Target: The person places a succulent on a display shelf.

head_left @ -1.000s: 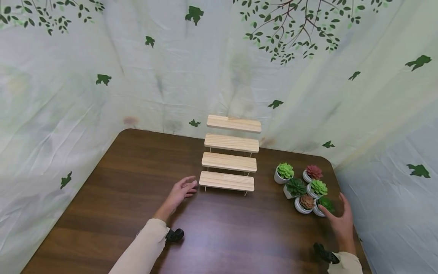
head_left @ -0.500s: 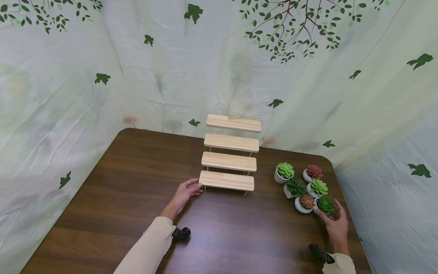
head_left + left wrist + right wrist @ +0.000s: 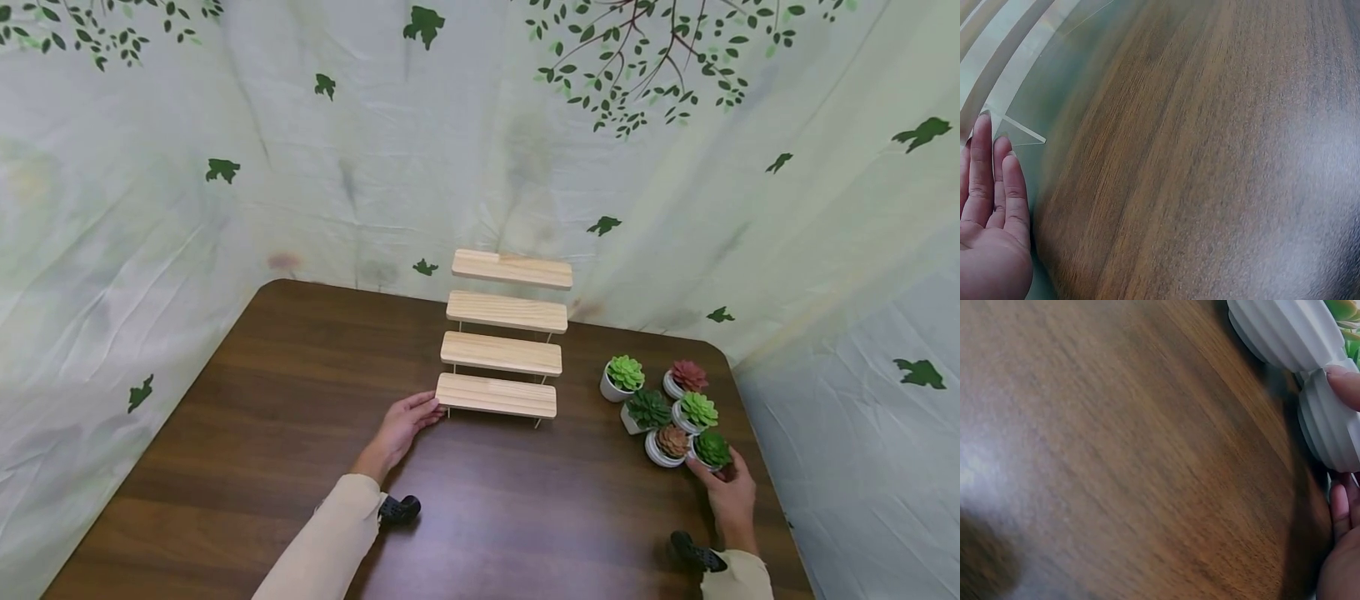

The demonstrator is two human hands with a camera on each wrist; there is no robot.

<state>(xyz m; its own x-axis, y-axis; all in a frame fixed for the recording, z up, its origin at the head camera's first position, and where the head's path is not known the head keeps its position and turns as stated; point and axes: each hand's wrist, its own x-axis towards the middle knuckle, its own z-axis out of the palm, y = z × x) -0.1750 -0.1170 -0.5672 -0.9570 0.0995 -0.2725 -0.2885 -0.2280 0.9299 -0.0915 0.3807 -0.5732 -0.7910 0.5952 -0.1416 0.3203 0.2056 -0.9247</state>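
A four-step pale wooden display stand (image 3: 497, 395) stands at the middle back of the table. My left hand (image 3: 399, 427) touches the left end of its lowest step. In the left wrist view the fingers (image 3: 980, 181) are straight, with their tips right at the step's edge. At the right, my right hand (image 3: 733, 493) grips a small potted succulent (image 3: 712, 448), dark green in a white pot. The thumb (image 3: 1344, 384) presses one side of the ribbed pot (image 3: 1325, 422), and the other fingers reach round its opposite side.
Beside the gripped pot stand several others: a brown succulent (image 3: 672, 442), a bright green one (image 3: 700, 410), a dark green one (image 3: 648, 410), a red one (image 3: 689, 376) and a light green one (image 3: 626, 372). A leaf-printed curtain (image 3: 360, 150) borders the brown table (image 3: 300, 375).
My left hand has moved right to touch the lowest step's end. My right hand has moved left, closing from spread fingers round the dark green succulent's pot. The stand and pots look unmoved.
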